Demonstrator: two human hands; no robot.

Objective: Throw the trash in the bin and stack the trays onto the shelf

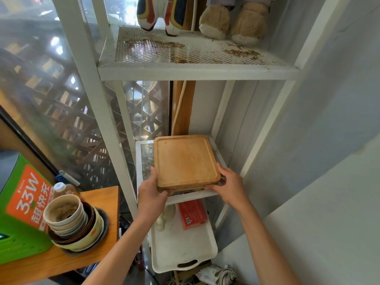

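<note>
Gripping wooden trays [185, 160] flat, both hands, seemingly squarish

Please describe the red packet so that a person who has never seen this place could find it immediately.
Find the white metal shelf rack by the window. Below the wooden tray sits a white plastic tray; the red packet lies there, the only red thing.

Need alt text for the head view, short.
Two hands, left hand and right hand, hold a wooden tray at its near corners on the middle mesh shelf of a white rack; stacked bowls sit on a table at left.
</note>
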